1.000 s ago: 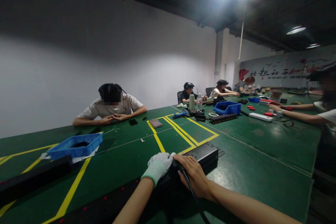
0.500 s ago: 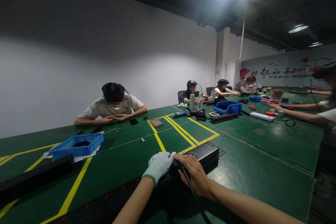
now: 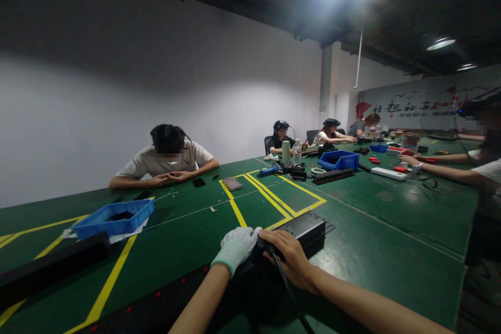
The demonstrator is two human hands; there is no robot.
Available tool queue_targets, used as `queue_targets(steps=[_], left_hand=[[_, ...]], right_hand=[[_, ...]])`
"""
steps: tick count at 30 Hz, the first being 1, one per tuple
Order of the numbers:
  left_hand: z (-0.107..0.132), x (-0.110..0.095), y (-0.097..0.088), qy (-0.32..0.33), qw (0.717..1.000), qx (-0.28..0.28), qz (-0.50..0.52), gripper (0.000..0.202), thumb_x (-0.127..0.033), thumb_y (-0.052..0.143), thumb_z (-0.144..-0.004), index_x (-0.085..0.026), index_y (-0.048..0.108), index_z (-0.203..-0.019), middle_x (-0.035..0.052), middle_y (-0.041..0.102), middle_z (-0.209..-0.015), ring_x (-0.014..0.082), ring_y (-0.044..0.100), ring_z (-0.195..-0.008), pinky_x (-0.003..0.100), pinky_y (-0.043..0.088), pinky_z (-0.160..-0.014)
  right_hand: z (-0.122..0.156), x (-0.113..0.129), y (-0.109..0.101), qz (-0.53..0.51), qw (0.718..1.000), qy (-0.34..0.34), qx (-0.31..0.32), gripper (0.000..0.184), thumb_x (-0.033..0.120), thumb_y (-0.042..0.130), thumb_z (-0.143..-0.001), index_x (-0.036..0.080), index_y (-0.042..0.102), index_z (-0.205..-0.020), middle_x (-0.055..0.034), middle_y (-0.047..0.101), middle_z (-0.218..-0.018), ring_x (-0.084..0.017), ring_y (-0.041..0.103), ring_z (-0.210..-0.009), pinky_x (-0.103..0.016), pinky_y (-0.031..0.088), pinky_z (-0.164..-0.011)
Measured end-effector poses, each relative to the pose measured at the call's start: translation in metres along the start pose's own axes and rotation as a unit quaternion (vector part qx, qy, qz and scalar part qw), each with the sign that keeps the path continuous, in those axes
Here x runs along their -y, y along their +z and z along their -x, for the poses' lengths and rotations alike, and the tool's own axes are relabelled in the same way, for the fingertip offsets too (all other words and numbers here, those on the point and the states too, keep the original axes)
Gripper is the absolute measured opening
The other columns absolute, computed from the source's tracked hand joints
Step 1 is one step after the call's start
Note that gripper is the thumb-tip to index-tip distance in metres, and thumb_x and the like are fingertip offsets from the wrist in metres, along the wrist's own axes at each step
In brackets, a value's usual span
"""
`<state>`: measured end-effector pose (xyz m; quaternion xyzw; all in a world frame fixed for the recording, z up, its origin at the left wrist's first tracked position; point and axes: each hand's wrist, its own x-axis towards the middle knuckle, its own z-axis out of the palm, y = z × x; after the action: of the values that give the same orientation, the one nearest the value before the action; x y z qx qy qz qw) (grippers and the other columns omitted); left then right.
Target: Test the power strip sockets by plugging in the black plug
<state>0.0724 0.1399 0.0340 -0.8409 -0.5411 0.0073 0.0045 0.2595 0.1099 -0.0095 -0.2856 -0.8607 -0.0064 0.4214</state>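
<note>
A long black power strip (image 3: 172, 297) with small red dots along its top runs from the lower left toward the middle of the green table. My left hand (image 3: 238, 246), in a pale glove with a green cuff, is closed over the strip, its fingertips meeting my right fingers. My bare right hand (image 3: 288, 254) grips the plug end of a black power cord (image 3: 288, 284) against the strip's top. Most of the plug is hidden under my fingers, so I cannot tell how deep it sits. The strip's far end (image 3: 311, 227) shows a silver-edged panel and prongs of wire.
A second black strip (image 3: 50, 266) lies at the left by a blue tray (image 3: 113, 218) holding dark parts. Across the table (image 3: 188, 250) a person leans on their arms. Further right are a blue bin (image 3: 338, 160), bottles, a white strip (image 3: 388, 173) and other seated people.
Both hands keep nearly the same place and grip on the strip and cord. The whole view has shifted very slightly.
</note>
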Motion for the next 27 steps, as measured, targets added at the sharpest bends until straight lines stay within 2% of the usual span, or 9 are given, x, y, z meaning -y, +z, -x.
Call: queue_targets(steps=[5, 10, 13, 21, 24, 27], left_hand=[[-0.001, 0.000, 0.000, 0.005, 1.000, 0.004, -0.006, 0.036, -0.037, 0.054, -0.093, -0.018, 0.053, -0.123, 0.0087, 0.058, -0.120, 0.0213, 0.059, -0.104, 0.044, 0.052, -0.088], [-0.003, 0.000, 0.000, -0.016, 1.000, 0.009, 0.001, 0.035, -0.038, 0.056, -0.091, -0.017, 0.055, -0.119, 0.0085, 0.058, -0.119, 0.0207, 0.059, -0.102, 0.043, 0.052, -0.086], [-0.003, -0.001, -0.001, -0.030, 0.999, 0.010, 0.010, 0.034, -0.039, 0.056, -0.091, -0.017, 0.056, -0.118, 0.0083, 0.058, -0.118, 0.0202, 0.060, -0.101, 0.042, 0.052, -0.085], [-0.001, -0.001, -0.001, -0.038, 0.999, 0.008, 0.021, 0.034, -0.039, 0.056, -0.091, -0.018, 0.056, -0.118, 0.0083, 0.058, -0.119, 0.0201, 0.059, -0.101, 0.042, 0.052, -0.085], [-0.002, -0.001, 0.000, -0.033, 0.999, 0.011, 0.013, 0.034, -0.039, 0.056, -0.091, -0.018, 0.056, -0.118, 0.0084, 0.058, -0.119, 0.0203, 0.059, -0.101, 0.042, 0.052, -0.086], [-0.003, 0.000, 0.001, -0.022, 1.000, 0.012, 0.004, 0.033, -0.038, 0.055, -0.092, -0.017, 0.056, -0.118, 0.0084, 0.058, -0.119, 0.0205, 0.059, -0.102, 0.043, 0.052, -0.087]], right_hand=[[-0.004, -0.006, -0.003, -0.011, 1.000, -0.001, 0.006, 0.037, 0.027, 0.054, -0.095, 0.027, 0.052, -0.131, -0.0067, 0.066, -0.120, -0.021, 0.063, -0.106, -0.036, 0.049, -0.091], [-0.018, -0.020, -0.012, -0.025, 0.999, -0.008, 0.038, 0.030, 0.041, 0.065, -0.088, 0.027, 0.065, -0.115, -0.0037, 0.072, -0.100, -0.020, 0.065, -0.092, -0.031, 0.049, -0.082], [-0.025, -0.023, -0.015, -0.017, 0.999, 0.013, 0.034, 0.027, 0.039, 0.068, -0.087, 0.028, 0.067, -0.111, -0.0034, 0.071, -0.094, -0.020, 0.064, -0.089, -0.031, 0.048, -0.080], [-0.026, -0.019, -0.011, 0.009, 0.999, 0.033, 0.022, 0.027, 0.027, 0.066, -0.087, 0.030, 0.065, -0.114, 0.0000, 0.071, -0.097, -0.018, 0.066, -0.089, -0.041, 0.038, -0.099], [-0.026, -0.018, -0.011, 0.025, 0.999, 0.014, 0.014, 0.025, 0.027, 0.063, -0.089, 0.029, 0.064, -0.114, -0.0002, 0.071, -0.096, -0.017, 0.067, -0.088, -0.043, 0.036, -0.102], [-0.027, -0.009, -0.024, 0.039, 0.999, -0.029, 0.009, 0.028, 0.028, 0.059, -0.092, 0.030, 0.060, -0.120, 0.0000, 0.072, -0.101, -0.018, 0.066, -0.098, -0.045, 0.029, -0.108]])
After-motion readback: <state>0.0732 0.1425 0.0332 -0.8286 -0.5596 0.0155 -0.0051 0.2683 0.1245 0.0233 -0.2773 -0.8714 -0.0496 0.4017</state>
